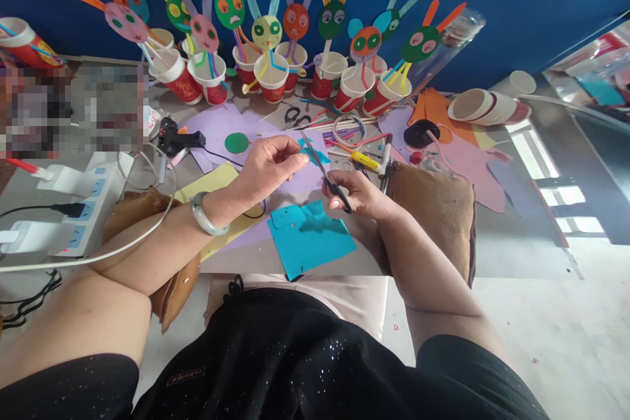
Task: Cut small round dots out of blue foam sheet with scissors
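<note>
Along the back edge of the bench (512,256), 11 paper heads with long ears stand over red-and-white paper cups (272,82); nested cups (485,107) lie on their sides toward the right back corner. A black glue gun (180,139) and a green disc (237,143) rest on lilac paper (216,121) left of centre. A 2nd pair of scissors (296,118) lies behind the hands, near the back edge. A power strip (91,200) takes up the left side, and its white cable (118,248) loops across the left forearm. A brown cushion (433,216) sits beside the right forearm.

Pixelation covers the left back corner; a cup at the far left is cut off by the view. The left forearm hides much of another cushion (177,289), and the rear cups are partly masked by those in front.

The left grip (273,163) pinches a small blue paper piece (322,157) at its fingertips, above the middle of the bench. The right grip (359,191) is closed around the black handles of scissors (322,169), whose blades cross the piece; how deep they bite is unclear. A larger blue sheet (315,243) lies below both, reaching the front edge.
</note>
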Available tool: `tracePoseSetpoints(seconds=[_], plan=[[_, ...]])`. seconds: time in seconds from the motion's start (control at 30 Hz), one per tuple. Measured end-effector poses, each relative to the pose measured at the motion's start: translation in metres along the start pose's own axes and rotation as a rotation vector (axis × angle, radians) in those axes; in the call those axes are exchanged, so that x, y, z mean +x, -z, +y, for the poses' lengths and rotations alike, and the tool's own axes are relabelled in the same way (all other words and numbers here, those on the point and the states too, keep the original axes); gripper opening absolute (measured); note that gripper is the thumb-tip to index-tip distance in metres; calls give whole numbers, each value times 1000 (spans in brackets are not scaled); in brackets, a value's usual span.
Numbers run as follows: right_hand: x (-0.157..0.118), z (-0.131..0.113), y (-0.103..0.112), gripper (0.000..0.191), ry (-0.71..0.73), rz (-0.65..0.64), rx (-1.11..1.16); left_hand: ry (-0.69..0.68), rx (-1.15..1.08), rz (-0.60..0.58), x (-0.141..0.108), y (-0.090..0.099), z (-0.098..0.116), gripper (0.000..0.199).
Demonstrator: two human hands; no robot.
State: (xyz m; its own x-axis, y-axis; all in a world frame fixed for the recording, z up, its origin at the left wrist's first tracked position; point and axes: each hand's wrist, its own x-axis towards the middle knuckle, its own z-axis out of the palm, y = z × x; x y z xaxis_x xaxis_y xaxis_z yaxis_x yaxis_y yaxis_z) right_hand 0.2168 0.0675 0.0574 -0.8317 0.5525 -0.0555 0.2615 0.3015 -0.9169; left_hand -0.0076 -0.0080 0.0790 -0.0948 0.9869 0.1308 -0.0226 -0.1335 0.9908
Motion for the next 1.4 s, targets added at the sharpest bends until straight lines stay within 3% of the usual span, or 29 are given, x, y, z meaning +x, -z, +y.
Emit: tracePoseSetpoints(seconds=[1.13, 1.3, 1.4], plan=[[0, 1, 1, 80, -7, 1, 12, -38, 22, 23, 2, 2, -3, 18], [0, 3, 4, 80, 10, 60, 15, -50, 35, 24, 2, 3, -6, 21], [0, 4, 5, 79, 54, 180, 56, -50, 35, 15, 2, 5, -6, 18]])
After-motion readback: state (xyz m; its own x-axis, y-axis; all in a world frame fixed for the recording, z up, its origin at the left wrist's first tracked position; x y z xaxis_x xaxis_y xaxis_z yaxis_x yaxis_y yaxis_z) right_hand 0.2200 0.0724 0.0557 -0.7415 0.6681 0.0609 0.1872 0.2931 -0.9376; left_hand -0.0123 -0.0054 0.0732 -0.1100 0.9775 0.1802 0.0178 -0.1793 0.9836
